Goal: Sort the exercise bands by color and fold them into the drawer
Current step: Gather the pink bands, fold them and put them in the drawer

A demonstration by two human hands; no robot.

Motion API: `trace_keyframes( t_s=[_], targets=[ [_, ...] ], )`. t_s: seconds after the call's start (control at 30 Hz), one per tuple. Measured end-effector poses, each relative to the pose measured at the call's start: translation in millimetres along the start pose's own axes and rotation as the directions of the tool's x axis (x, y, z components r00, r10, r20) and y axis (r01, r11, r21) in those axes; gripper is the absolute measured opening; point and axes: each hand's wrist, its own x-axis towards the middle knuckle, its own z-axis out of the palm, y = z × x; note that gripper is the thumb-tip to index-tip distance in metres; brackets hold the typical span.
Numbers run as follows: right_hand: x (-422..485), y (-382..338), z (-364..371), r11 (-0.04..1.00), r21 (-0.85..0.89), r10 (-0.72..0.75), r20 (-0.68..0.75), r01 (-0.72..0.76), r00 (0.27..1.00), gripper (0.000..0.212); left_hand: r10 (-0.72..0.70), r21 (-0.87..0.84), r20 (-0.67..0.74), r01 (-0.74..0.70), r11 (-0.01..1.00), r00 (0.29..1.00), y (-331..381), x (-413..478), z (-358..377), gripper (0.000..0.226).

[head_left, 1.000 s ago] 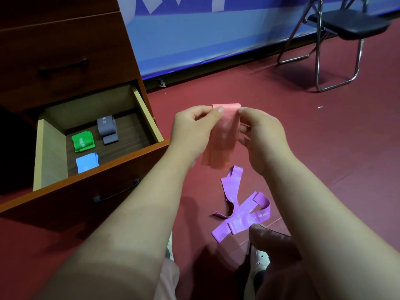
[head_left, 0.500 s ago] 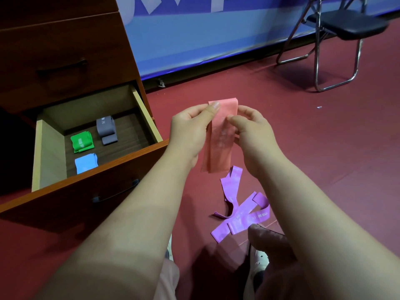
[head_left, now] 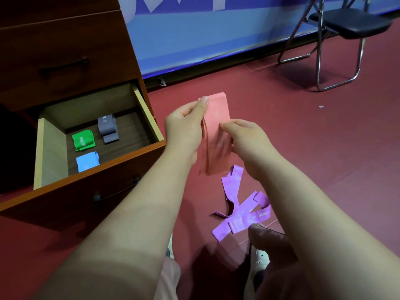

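A pink exercise band (head_left: 216,135) hangs upright in front of me above the red floor. My left hand (head_left: 186,126) pinches its top left edge with thumb and fingers. My right hand (head_left: 244,137) pinches the band lower down on its right side. Purple bands (head_left: 242,211) lie tangled on the floor just below my hands. To the left, the open wooden drawer (head_left: 149,118) holds a folded green band (head_left: 83,140), a folded grey band (head_left: 107,128) and a folded blue band (head_left: 87,161), each apart from the others.
The brown cabinet (head_left: 65,50) with a closed upper drawer stands at the left. A black folding chair (head_left: 337,35) stands at the back right by a blue wall banner. My knees and a shoe show at the bottom edge.
The pink band has been raised and pulled straighter. My right hand has slid down from the band's top to its middle, while my left hand stays at the top.
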Motion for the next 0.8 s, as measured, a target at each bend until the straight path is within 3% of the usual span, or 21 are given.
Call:
trace_keyframes(
  t_s=[0.2, 0.33, 0.67, 0.8],
  targets=[
    [-1.4, 0.2, 1.4, 0.999, -0.029, -0.014, 0.017, 0.014, 1.0, 0.02, -0.052, -0.013, -0.05, 0.052, 0.999, 0.997, -2.1, 3.5, -3.6, 0.019],
    [-0.7, -0.8, 1.6, 0.999, 0.033, 0.007, 0.013, -0.007, 1.0, 0.02, -0.155, 0.04, -0.039, 0.156, 0.987, 0.987, -1.9, 5.1, -4.2, 0.051],
    [3.2, -3.8, -4.0, 0.975, 0.221, 0.067, -0.149, -0.033, 0.987, 0.017, -0.332, 0.096, 0.13, 0.322, 0.942, 0.934, 5.8, -6.3, -0.8, 0.021],
    [4.4, -3.1, -7.0, 0.965, 0.258, 0.106, -0.219, -0.047, 0.97, 0.016, -0.296, 0.189, 0.211, 0.258, 0.948, 0.932, 7.4, -11.6, 2.7, 0.022]
  ],
)
